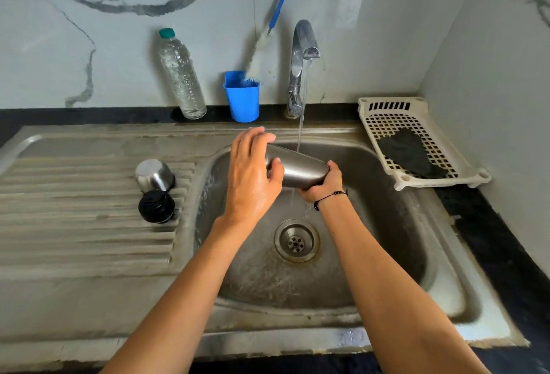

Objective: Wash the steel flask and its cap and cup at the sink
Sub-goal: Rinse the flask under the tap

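The steel flask (299, 169) lies sideways over the sink basin (387, 225), right under the running stream from the tap (302, 55). My left hand (253, 174) wraps its left end, fingers over the top. My right hand (323, 184) cups its right end from below. Water runs off the flask toward the drain (296, 241). The steel cup (154, 175) stands upside down on the ribbed drainboard (74, 225). The black cap (156, 206) sits just in front of it.
Along the back wall stand a clear water bottle (181, 76) and a blue holder (241, 97) with a blue-handled bottle brush (268, 46). A white plastic basket (416, 141) holding a dark cloth (409, 153) rests on the counter at the right.
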Available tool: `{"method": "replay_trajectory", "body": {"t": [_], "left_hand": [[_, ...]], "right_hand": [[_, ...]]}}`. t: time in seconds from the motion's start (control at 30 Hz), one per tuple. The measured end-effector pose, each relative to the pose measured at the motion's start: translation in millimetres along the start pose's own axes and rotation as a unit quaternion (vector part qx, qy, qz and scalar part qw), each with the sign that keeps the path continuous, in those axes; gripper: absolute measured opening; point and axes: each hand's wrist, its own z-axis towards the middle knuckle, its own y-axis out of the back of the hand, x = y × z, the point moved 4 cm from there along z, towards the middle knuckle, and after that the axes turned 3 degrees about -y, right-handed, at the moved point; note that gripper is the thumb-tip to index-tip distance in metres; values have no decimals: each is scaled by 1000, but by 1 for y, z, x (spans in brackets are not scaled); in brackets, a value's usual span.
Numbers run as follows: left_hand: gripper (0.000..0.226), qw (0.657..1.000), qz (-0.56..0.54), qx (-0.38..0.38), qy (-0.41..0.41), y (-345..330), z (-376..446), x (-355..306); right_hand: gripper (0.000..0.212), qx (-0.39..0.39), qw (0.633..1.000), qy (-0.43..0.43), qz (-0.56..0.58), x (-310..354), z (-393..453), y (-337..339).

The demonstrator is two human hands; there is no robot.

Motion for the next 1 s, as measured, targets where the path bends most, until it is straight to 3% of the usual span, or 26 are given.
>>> {"method": "replay_trajectory", "body": {"t": [0.1,0.17,0.27,0.43,0.53,0.63,0.73,0.83,0.9,1.0], "left_hand": [[47,999,-3,-19,35,3,-2,2],[67,991,-26,-40,126,8,-5,9],[84,949,-139,2,284,7,-11,19],[86,943,-161,-1,291,10,-11,13],[89,943,-159,-19,291,16,-13,7],[93,947,-143,-18,287,27,-15,8],[93,950,-111,7,291,33,-19,9],[96,945,-110,42,304,29,-25,9],[97,938,-127,77,314,19,-22,9],[94,920,-181,149,313,1,-6,5]], "right_hand": [[43,0,1000,-9,8,-4,1,0],[44,4,1000,-15,26,-6,-1,2],[46,13,999,-25,45,-9,-1,6],[45,52,997,-54,26,-34,-5,16],[32,71,987,-42,-135,-44,-9,21],[16,49,920,83,-381,-35,-20,25],[56,194,809,179,-526,-31,-48,15],[69,282,696,203,-629,-45,-74,7],[68,266,690,248,-626,-46,-75,1],[65,180,698,329,-610,-30,-62,-7]]}}
